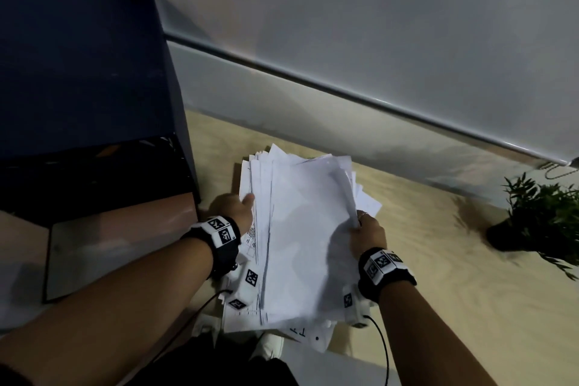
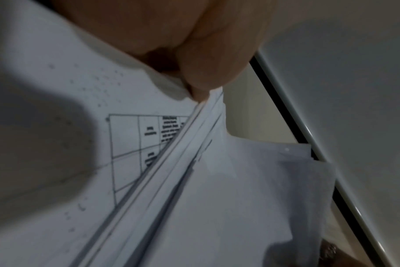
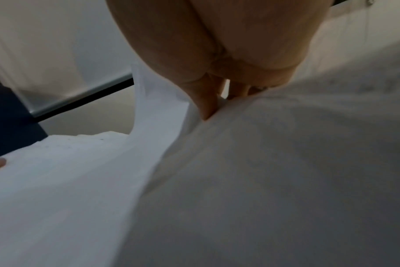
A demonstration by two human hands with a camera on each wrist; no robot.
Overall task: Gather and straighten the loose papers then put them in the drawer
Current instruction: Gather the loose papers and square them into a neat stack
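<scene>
White, uneven stack of loose paper sheets (image 1: 300,229) is gathered above the pale wooden floor (image 1: 438,260), left hand (image 1: 233,208) and right hand (image 1: 366,233) fingers clamped on its sides; squaring seemingly unfinished, the dark cabinet's open drawer (image 1: 94,247) awaits.

1. Head view: looks steeply down and fwd from above the forearms, wide-angle, taking in the papers (image 1: 300,229), left hand (image 1: 232,208), right hand (image 1: 366,233), dark cabinet (image 1: 78,72) at left, plant (image 1: 545,213) at right.
2. Left wrist view: very close under the hand, facing along the fingers (image 2: 206,72) at the stack's edge (print is legible).
3. Right wrist view: equally close, facing along the fingers (image 3: 208,101); blurred.
4. Shared: all three show the papers; the right wrist view also catches the cabinet's corner.
</scene>
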